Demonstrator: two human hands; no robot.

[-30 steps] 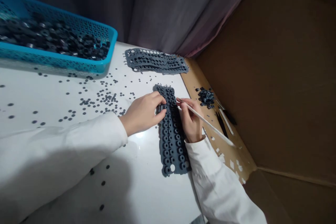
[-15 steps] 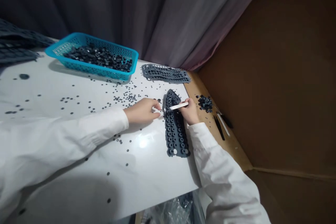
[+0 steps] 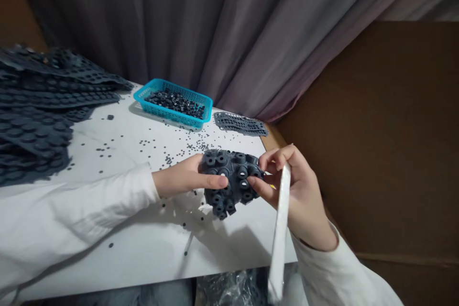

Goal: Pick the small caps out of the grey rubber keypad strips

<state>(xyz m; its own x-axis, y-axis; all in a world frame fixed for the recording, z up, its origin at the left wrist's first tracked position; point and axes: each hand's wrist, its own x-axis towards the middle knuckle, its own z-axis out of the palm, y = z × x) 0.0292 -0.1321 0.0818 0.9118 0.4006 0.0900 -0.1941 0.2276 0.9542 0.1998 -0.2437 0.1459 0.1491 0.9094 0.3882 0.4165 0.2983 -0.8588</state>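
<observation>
Both my hands hold a dark grey rubber sheet (image 3: 231,179) studded with ring-shaped parts, lifted off the white table (image 3: 143,244) and bent over. My left hand (image 3: 188,178) grips its left edge, thumb on top. My right hand (image 3: 294,191) pinches its right edge with the fingertips and also holds a white stick (image 3: 278,234) that points down toward me.
A blue basket (image 3: 174,103) of small black rings stands at the back. An emptied holed sheet (image 3: 240,123) lies beside it. A stack of dark sheets (image 3: 36,110) fills the left. Small black discs (image 3: 168,150) litter the table. A brown cardboard wall (image 3: 376,143) closes the right.
The sheet lay flat on the table; now both hands have lifted and folded it. The stick has swung from pointing across the sheet to hanging down. The camera view has tilted up.
</observation>
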